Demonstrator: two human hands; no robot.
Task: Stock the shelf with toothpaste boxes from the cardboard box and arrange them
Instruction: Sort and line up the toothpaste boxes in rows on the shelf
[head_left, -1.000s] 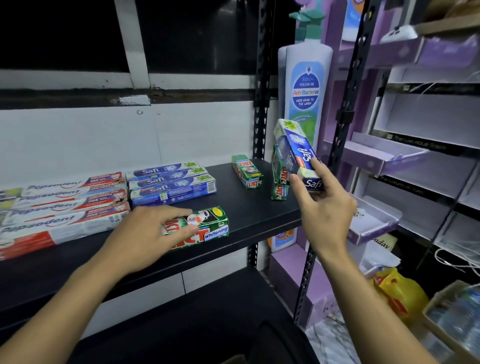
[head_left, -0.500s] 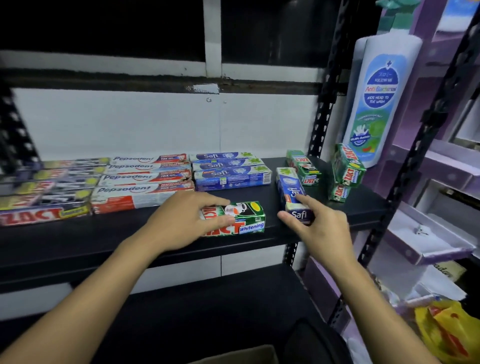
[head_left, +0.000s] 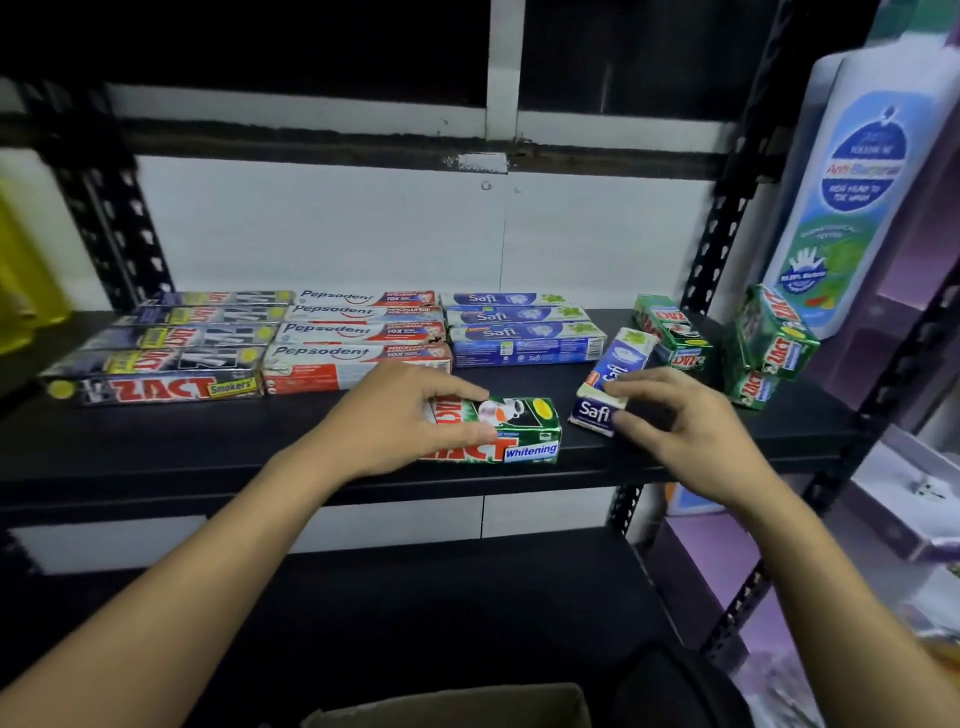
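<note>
Resting now on the shelf near the Safi row, the Safi box has come down from mid-air, so it looks stocked but askew; the right hand reaches forward, its grip pinching the box's near end. The left hand lies palm-down, its grip curled round the Zact whitening box at the shelf's front.

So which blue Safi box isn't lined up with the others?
The Safi box pinched by the right hand, lying crooked in front; the other three Safi boxes sit neatly behind.
</note>
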